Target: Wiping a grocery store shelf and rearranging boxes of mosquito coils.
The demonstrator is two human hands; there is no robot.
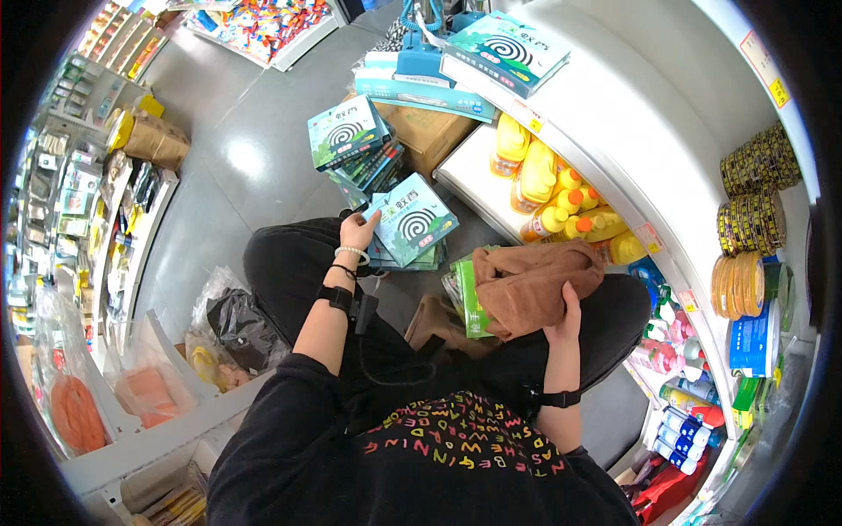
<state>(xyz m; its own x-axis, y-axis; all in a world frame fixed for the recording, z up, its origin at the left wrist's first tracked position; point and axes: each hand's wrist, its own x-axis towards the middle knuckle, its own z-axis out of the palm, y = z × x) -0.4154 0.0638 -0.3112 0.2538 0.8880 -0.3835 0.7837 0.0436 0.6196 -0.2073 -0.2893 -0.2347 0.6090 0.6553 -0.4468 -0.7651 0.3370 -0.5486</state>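
Observation:
My left hand grips the left edge of a light-blue mosquito-coil box printed with a black-and-white spiral. Beneath that box, more flat boxes lie stacked on the floor between my knees. A bunched brown cloth is in my right hand, above my right knee; the cloth hides part of that hand's fingers. Partly under the cloth are green flat packs. Beyond my left hand rises a leaning pile of mosquito-coil boxes, its top box showing the same spiral.
A cardboard carton supports blue packaging ahead. On the right, a white shelf bears another spiral-printed box, with yellow bottles on the level below. Rolls of tape stand farther right. Plastic bags lie left.

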